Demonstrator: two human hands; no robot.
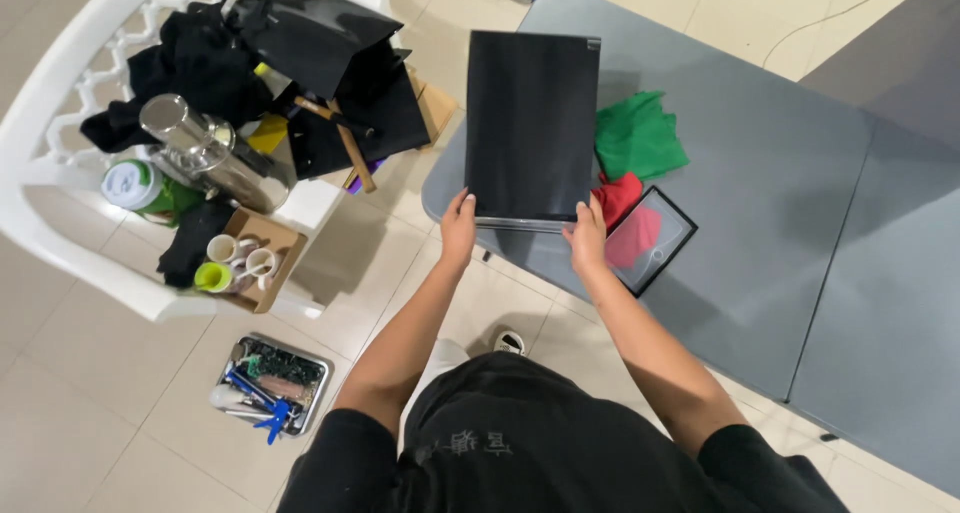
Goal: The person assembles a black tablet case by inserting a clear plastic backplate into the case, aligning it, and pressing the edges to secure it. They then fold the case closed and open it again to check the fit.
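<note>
Now the left hand [458,223] and right hand [588,235] pinch the near edge of a flat black panel [530,123]. It lies on the grey table [760,203], beside green cloth [638,135].

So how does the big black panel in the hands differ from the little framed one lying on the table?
The black panel is larger and plain dark; the small framed panel mirrors red on its glass. The left hand and right hand grip the black panel's near edge; the framed one lies untouched, askew by the red cloth. Both are flat rectangles.
</note>
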